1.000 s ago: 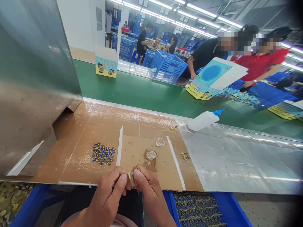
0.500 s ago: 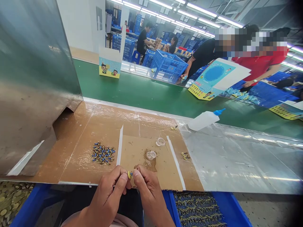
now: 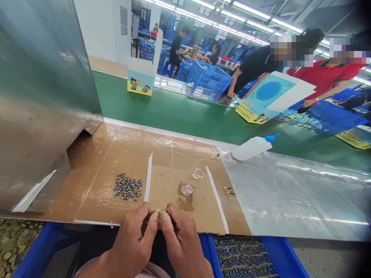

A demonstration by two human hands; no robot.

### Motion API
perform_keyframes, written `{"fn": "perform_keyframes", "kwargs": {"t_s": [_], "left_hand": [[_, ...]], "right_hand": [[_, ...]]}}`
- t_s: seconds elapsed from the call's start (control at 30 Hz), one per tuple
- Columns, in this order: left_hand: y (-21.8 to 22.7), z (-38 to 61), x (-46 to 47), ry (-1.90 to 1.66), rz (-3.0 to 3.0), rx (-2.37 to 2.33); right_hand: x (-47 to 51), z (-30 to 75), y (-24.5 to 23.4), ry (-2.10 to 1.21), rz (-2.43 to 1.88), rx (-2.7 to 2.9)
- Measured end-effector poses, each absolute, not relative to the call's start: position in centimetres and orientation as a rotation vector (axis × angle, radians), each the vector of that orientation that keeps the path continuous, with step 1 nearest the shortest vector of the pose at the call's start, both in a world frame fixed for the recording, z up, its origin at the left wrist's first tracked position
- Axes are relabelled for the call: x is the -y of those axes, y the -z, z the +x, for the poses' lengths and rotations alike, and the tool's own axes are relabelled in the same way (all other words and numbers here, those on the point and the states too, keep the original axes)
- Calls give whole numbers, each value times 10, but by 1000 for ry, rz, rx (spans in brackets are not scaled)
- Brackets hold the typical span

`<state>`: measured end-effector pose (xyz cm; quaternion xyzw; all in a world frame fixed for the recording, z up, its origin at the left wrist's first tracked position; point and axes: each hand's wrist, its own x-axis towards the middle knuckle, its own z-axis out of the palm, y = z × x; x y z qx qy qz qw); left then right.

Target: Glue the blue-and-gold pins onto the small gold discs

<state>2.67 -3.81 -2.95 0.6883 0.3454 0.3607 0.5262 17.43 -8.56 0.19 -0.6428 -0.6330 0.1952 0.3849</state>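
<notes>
On the far left, one steel panel [image 3: 43, 96] is standing beside my work place, and below it one bin of small gold discs [image 3: 14, 243] is sitting near my lap. Next, on the brown cardboard sheet [image 3: 95, 185] covering the surface, one pile of small blue and gold pieces [image 3: 127, 186] is lying. My two hands are working at the near edge of the sheet: the left hand [image 3: 130, 239] and the right hand [image 3: 182, 241] are coming together, and the fingers [image 3: 153, 218] of both are clenched, grasping one small yellow piece [image 3: 158, 211]. This piece is round and very small, and it is sitting between my thumb tips, so most of it is hidden. To the right of my hands, two transparent round caps [image 3: 186, 190] are lying on the sheet, beside a brown stain [image 3: 184, 202]. Two white strips [image 3: 216, 197] are running across the cardboard, one on each side of the caps. Further right, a few small gold pieces [image 3: 228, 191] are lying near the edge, and one white glue bottle [image 3: 253, 148] with a blue nozzle is lying on a shiny plastic sheet [image 3: 290, 197]. Below, one blue tray [image 3: 243, 256] is holding many rows of blue and gold pieces.
</notes>
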Motion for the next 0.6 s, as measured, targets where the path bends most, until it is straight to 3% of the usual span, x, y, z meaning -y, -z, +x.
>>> {"fn": "perform_keyframes", "kwargs": {"t_s": [0.13,0.37,0.6], "left_hand": [[30,25,36,-874,1512,-838],[9,26,25,-593,701,-628],[4,27,26,-557,472,-547]], "right_hand": [[95,178,-5,-544,-1554,1558],[109,185,-7,-783,-1650,1197],[109,182,-11,-837,-1669,1110]]}}
